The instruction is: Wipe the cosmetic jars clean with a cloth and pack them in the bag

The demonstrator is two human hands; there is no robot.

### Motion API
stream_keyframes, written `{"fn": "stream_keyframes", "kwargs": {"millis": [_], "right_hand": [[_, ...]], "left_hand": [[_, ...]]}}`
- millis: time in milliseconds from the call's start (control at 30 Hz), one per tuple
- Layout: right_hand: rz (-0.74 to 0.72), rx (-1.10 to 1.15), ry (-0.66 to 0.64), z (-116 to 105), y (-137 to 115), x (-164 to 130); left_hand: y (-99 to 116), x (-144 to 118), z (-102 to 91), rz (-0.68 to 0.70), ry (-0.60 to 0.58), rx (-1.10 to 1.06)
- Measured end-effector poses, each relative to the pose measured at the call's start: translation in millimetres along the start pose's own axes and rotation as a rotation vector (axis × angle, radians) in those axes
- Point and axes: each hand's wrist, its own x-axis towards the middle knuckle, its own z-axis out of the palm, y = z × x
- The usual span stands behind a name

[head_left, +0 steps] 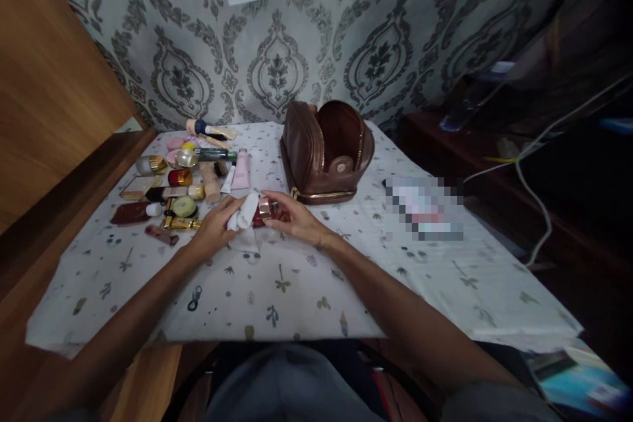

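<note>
My left hand [218, 225] is closed on a crumpled white tissue [244, 213], which presses against a small dark red jar [256, 217] with a shiny rose-gold cap. The fingers of my right hand [295, 219] grip the jar around its cap [266, 207]. The jar is held just above the tablecloth, and the tissue covers part of it. Behind my right hand stands an open brown cosmetic bag [316, 158], its zipped flap gaping. To the left of my left hand lie a pink tube [241, 170], a beige tube [210, 182] and gold-trimmed cosmetics [182, 223].
More bottles and compacts cover the table's left side, including a dark red bottle [129, 213] and a red-gold jar [180, 177]. A pixelated flat item [424, 208] lies on the right. A wooden panel [59, 79] borders the left; a cable [544, 211] hangs at right.
</note>
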Motion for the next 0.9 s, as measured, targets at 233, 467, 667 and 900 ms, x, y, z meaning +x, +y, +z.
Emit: {"fn": "stream_keyframes", "kwargs": {"millis": [233, 467, 667, 900], "right_hand": [[0.126, -0.002, 0.049, 2, -1, 0], [0.158, -0.047, 0.038, 3, -12, -1], [0.014, -0.028, 0.052, 0, -7, 0], [0.043, -0.062, 0.080, 1, -1, 3]], "left_hand": [[2, -6, 5.1, 0.039, 0.050, -0.014], [7, -6, 11.9, -0.009, 0.005, 0.151], [4, 3, 11.4, -0.028, 0.066, 0.019], [1, -4, 11.5, 0.005, 0.053, 0.055]]}}
